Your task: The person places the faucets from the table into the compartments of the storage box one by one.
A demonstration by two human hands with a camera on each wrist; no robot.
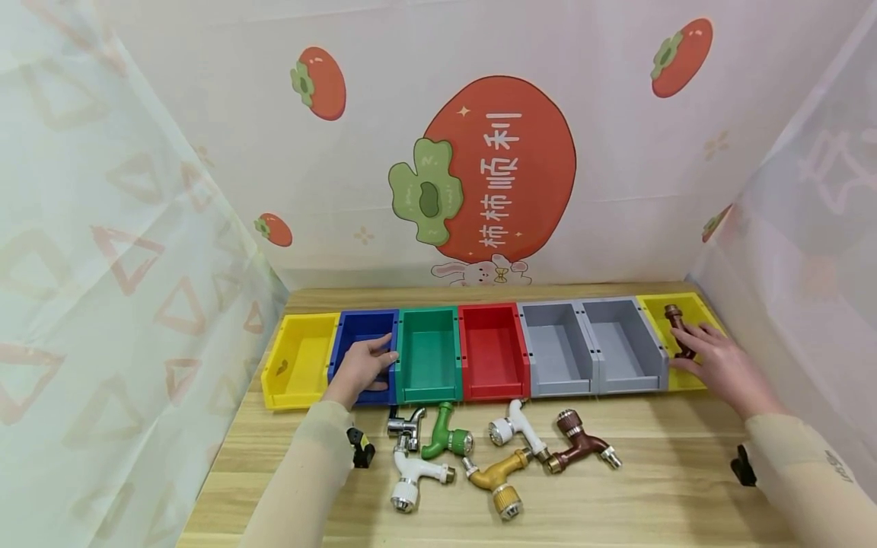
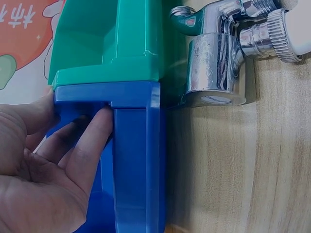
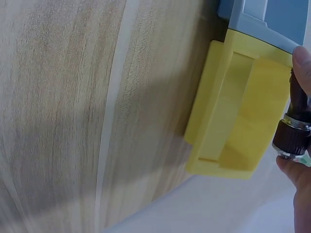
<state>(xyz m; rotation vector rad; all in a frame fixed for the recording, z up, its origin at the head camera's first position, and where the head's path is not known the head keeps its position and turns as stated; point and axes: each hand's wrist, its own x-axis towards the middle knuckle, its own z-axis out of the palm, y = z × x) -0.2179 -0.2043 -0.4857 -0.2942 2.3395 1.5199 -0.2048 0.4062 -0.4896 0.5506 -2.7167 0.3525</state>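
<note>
My right hand (image 1: 728, 367) pinches a dark brown faucet (image 1: 674, 318) over the yellow bin (image 1: 700, 310) at the far right. The right wrist view shows thumb and fingers on the dark faucet (image 3: 291, 136), its ribbed knob between them, above the yellow bin (image 3: 238, 107). My left hand (image 1: 363, 369) is at the blue bin (image 1: 366, 316), gripping its side wall next to the green bin (image 1: 428, 310). In the left wrist view, fingers of the left hand (image 2: 63, 160) reach inside the blue bin (image 2: 133, 145) while the thumb lies at its outer edge.
Red (image 1: 488, 308), grey (image 1: 548, 308) and another yellow bin (image 1: 301, 358) complete the row against the back wall. In front lie several faucets: chrome (image 1: 409, 428), green (image 1: 441, 438), white (image 1: 411, 476), gold (image 1: 496, 476) and brown-red (image 1: 581, 441).
</note>
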